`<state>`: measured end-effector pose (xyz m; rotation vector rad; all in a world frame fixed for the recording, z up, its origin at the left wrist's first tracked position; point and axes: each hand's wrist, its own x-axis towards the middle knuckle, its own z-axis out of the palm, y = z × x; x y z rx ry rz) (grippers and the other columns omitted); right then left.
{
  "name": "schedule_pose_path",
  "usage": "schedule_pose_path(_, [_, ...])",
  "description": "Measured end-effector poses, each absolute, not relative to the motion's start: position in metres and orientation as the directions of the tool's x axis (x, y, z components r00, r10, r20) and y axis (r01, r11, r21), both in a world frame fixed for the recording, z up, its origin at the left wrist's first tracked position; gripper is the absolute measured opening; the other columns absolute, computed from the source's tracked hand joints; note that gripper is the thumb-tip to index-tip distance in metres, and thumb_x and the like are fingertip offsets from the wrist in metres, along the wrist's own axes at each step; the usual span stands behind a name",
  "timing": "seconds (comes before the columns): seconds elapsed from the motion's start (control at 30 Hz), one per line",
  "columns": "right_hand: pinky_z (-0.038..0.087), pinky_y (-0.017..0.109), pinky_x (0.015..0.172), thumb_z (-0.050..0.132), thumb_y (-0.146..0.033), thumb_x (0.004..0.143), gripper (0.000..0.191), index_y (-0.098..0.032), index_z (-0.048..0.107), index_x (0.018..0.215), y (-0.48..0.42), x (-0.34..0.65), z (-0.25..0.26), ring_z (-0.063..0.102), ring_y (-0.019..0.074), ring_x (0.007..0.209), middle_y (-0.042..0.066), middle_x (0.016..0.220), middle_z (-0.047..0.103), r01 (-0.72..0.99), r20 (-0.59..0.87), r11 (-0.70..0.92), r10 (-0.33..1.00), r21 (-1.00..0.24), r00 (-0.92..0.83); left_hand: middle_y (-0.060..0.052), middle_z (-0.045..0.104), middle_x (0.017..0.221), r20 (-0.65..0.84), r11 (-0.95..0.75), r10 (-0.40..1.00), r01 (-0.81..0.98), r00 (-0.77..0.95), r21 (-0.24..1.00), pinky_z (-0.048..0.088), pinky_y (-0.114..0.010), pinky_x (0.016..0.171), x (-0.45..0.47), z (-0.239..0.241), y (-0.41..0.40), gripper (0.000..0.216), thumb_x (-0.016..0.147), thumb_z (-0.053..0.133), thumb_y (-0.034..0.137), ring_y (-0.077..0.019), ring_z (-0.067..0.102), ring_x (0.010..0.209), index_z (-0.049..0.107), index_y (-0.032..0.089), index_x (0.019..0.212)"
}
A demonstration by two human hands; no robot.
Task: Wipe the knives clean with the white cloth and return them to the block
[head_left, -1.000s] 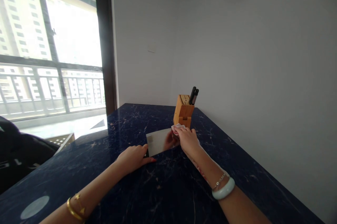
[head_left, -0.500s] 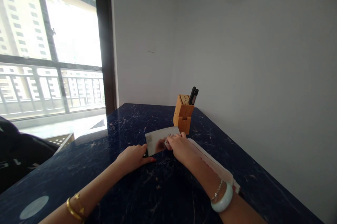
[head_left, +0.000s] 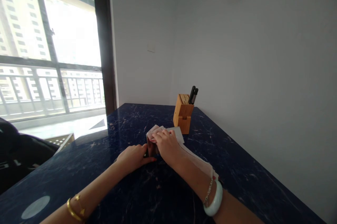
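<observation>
One cleaver (head_left: pixel 179 134), one cloth (head_left: pixel 154 131); one knife block (head_left: pixel 182 114), two black handles (head_left: pixel 192 94). Left grip (head_left: pixel 133 158) clasps cleaver's handle; right grip (head_left: pixel 167 147) holds cloth over blade (head_left: pixel 151 149).

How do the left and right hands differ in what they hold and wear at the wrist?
The left hand grips the knife at its handle end; the right hand holds a pale cloth on it. The left wears a gold-coloured bangle; the right wears a thicker, pale bangle and a silver-coloured chain. Both hands are bare, backs up.
</observation>
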<state>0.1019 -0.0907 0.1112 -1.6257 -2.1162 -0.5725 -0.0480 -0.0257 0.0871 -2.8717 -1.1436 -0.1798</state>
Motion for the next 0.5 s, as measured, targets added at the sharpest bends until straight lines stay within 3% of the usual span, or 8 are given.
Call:
schedule_pose_path(0.33, [0.023,0.034,0.073,0.045,-0.017,0.08,0.01,-0.017,0.054,0.082,-0.103,0.092,0.098,0.044,0.0186,0.084,0.004,0.084,0.06,0.946,0.452,0.299,0.832,0.124,-0.322,-0.011,0.066,0.077,0.147,-0.683,0.726,0.73,0.672,0.036,0.045,-0.036,0.057,-0.048,0.086,-0.025,0.052,0.073,0.034,0.064,-0.0321,0.064,0.07,0.055,0.019,0.086])
schedule_pose_path(0.5, [0.023,0.035,0.073,0.047,-0.023,0.081,0.008,-0.019,0.054,0.079,-0.102,0.093,0.1,0.044,0.0182,0.083,0.001,0.082,0.06,0.953,0.466,0.294,0.836,0.068,-0.291,-0.011,0.067,0.078,0.129,-0.695,0.716,0.717,0.686,0.04,0.045,-0.037,0.059,-0.048,0.089,-0.026,0.052,0.071,0.037,0.065,-0.0324,0.063,0.072,0.055,0.019,0.086])
